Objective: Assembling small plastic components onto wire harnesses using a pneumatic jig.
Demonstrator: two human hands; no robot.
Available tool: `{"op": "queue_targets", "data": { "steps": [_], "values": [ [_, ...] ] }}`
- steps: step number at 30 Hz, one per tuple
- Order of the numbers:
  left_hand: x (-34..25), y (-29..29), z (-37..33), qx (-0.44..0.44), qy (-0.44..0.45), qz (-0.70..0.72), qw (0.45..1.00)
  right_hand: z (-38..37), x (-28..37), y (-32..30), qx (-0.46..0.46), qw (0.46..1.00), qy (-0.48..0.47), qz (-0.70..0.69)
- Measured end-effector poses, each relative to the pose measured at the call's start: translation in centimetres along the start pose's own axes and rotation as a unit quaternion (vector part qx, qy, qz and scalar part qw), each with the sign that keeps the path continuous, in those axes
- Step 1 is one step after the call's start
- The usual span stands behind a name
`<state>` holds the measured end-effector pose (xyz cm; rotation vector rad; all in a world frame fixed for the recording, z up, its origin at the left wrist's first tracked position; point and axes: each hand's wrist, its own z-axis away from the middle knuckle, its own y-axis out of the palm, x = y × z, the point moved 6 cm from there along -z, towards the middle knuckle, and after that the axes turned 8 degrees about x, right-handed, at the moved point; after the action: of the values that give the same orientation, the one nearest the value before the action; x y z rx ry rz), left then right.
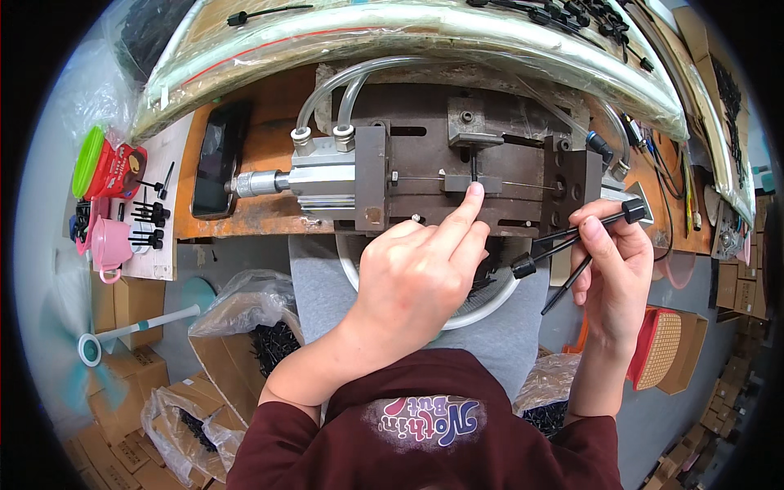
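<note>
My left hand (420, 273) reaches over the machine fixture with its index finger stretched out and the other fingers bent. Its fingertip touches the near end of a thin black pin-like part (474, 162) seated on a small dark block (456, 184). The thumb is hidden beneath the hand. In my right hand (612, 261), pinched between thumb and fingers, are several black plastic rods (578, 276) with thick knob ends, pointing in different directions. They are apart from the fixture's right-hand bracket (565, 181).
A silver pneumatic cylinder (325, 181) with clear hoses (320, 91) stands left of the fixture, beside a black phone (220, 159). A plastic-wrapped ledge (408, 41) bears more black parts. Below the fixture is a white-rimmed basket (476, 317). An opened carton (233, 351) holds black pieces.
</note>
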<state>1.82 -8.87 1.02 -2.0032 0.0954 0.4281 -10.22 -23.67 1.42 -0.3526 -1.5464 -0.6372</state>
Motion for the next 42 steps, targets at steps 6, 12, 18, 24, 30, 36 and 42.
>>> {"op": "queue_targets", "data": {
  "steps": [6,12,18,24,30,36,42],
  "values": [
    [-0.1,-0.9,-0.1,-0.008,0.005,0.057,0.998,0.2,-0.1,0.0,-0.016,1.000,0.006,-0.004],
    [-2.7,-3.3,0.7,-0.052,0.173,0.148,0.972,0.1,-0.9,1.8,0.046,0.995,0.062,-0.071],
    [-2.1,-4.2,1.9,-0.003,0.080,0.282,0.956,-0.6,0.5,-0.3,-0.022,0.999,0.003,-0.030],
    [-0.2,-1.9,1.7,-0.051,-0.004,0.189,0.981,0.6,2.3,-0.4,-0.110,0.968,-0.166,0.153],
    [0.1,0.2,0.3,-0.010,0.004,0.004,1.000,2.0,3.7,1.8,-0.143,0.854,-0.278,0.417],
    [0.1,0.0,0.0,0.010,-0.002,-0.003,1.000,2.8,3.4,4.3,-0.084,0.696,-0.413,0.581],
    [-0.8,-1.7,0.7,-0.002,-0.025,0.395,0.918,2.7,2.3,5.9,0.014,0.630,-0.431,0.646]
  ]
}}
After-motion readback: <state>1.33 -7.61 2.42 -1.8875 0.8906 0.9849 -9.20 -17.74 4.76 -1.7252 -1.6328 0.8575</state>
